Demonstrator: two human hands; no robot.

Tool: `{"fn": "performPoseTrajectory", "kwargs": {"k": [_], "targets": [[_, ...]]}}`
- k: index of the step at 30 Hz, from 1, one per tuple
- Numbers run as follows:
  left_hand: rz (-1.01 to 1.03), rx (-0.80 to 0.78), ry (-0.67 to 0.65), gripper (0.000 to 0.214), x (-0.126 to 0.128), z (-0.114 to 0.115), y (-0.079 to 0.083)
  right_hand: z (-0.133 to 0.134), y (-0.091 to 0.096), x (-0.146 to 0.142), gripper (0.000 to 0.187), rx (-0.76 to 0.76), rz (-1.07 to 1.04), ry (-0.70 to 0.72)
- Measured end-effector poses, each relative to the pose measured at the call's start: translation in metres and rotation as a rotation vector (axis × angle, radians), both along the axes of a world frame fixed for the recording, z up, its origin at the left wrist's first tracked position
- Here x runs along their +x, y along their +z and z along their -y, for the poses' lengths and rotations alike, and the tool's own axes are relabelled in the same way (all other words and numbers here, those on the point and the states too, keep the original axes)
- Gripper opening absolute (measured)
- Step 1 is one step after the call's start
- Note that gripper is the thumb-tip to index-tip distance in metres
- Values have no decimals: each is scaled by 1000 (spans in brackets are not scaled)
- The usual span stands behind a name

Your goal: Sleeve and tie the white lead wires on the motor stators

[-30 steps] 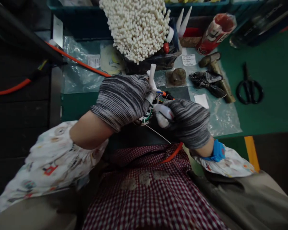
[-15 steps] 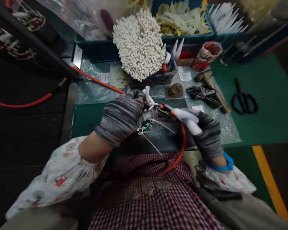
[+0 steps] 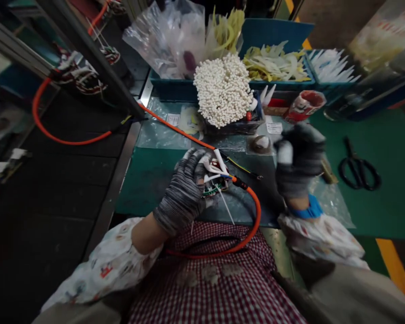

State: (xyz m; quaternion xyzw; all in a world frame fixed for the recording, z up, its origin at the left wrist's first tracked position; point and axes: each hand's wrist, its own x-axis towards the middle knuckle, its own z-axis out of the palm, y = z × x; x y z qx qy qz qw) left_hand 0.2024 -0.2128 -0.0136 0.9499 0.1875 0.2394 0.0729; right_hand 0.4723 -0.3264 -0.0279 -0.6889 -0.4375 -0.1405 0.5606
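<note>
My left hand (image 3: 186,191), in a grey striped glove, is closed around a small wire assembly (image 3: 216,177) with white tubes, green windings and thin white ties sticking out. An orange cable (image 3: 253,220) loops from that assembly down over my checked apron. My right hand (image 3: 299,157), gloved too, is raised to the right and apart from the assembly, fingers curled around a white tube piece whose end shows at the thumb. Both hands hover over the green bench (image 3: 391,189).
A dense bundle of white tubes (image 3: 224,90) stands behind the hands. Blue bins (image 3: 276,40) hold yellowish and white sleeves. A red can (image 3: 303,105), black scissors (image 3: 359,168), plastic sheets and small tools lie at the right. A dark rack (image 3: 87,54) with wires runs along the left.
My right hand has pulled away from the assembly, up and to the right. My view has tilted up, showing more of the bins and the rack.
</note>
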Motion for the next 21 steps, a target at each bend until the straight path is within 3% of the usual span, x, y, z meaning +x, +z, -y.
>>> {"fn": "performPoseTrajectory", "kwargs": {"k": [1,2,4,5,7,11,16,19,21], "targets": [[-27,-3,-26,87,-1,-1,0,13,12,-16,32,-69,33,19],[-49,-7,-39,85,-2,-3,1,24,23,-32,33,-225,81,127],[-59,-27,-22,79,-3,-7,1,39,36,-62,44,-567,204,322],[-48,-42,-10,77,-4,-8,1,43,37,-75,47,-706,248,370],[-9,-70,7,75,-4,-8,0,43,31,-93,41,-845,296,417],[79,-117,35,76,0,-1,-2,35,2,-101,31,-769,350,455],[216,-111,60,68,13,3,-23,26,-27,-99,31,-382,391,427],[172,-137,64,63,19,-4,-33,29,-39,-98,24,-256,345,422],[94,-193,28,59,21,-10,-32,35,-42,-89,22,-230,276,525]]}}
